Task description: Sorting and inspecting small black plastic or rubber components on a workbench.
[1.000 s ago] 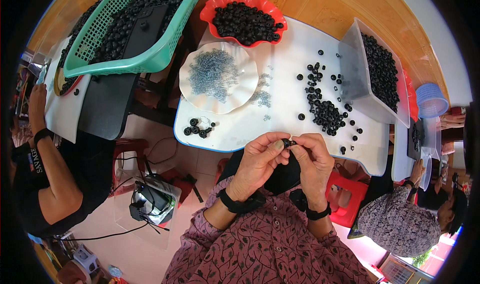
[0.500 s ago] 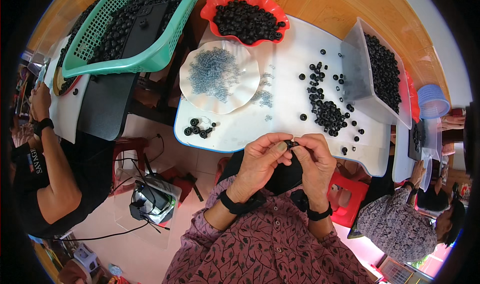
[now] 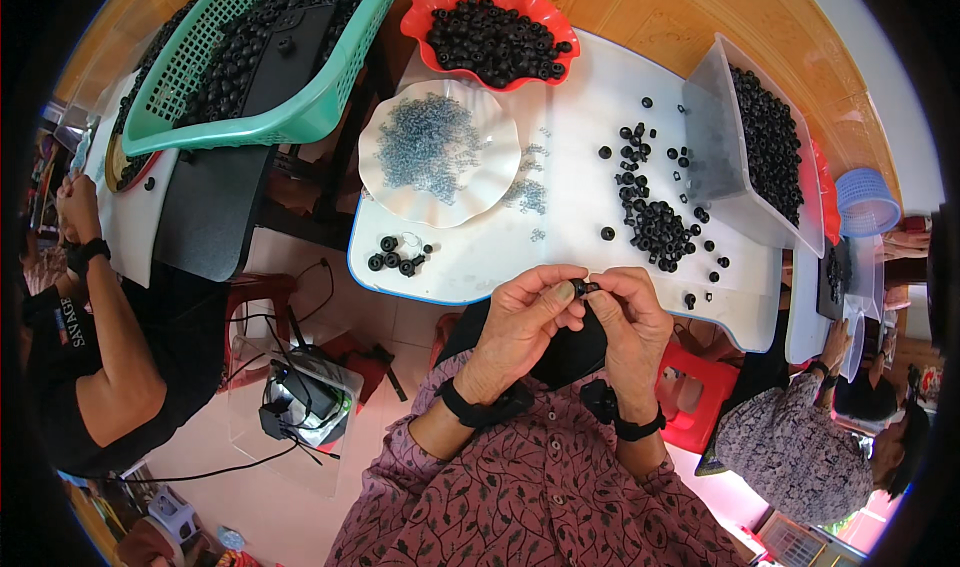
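Note:
Just off the table's front edge, my left hand [image 3: 528, 317] and my right hand [image 3: 630, 312] meet fingertip to fingertip. Between them they pinch a small black round plastic part [image 3: 580, 287], mostly covered by my fingers. Loose black parts [image 3: 660, 232] lie in a cluster on the white table [image 3: 580, 177], beyond my right hand. A smaller group of black parts [image 3: 392, 259] sits near the left corner, beside a thin clear ring. Farther back, a white wavy-rimmed plate [image 3: 490, 202] carries many tiny clear pieces, some of which lie on the table beside it.
A red scalloped bowl [image 3: 415, 32] of black parts stands at the back. On the right is a translucent bin [image 3: 715, 157] of more; at left, a green basket [image 3: 300, 127]. A co-worker's arm [image 3: 115, 337] is at left, another person [image 3: 800, 447] at right.
My hands stay in nearly the same place, still pinching the black part, with only slight finger movement. The left co-worker's hands have shifted a little.

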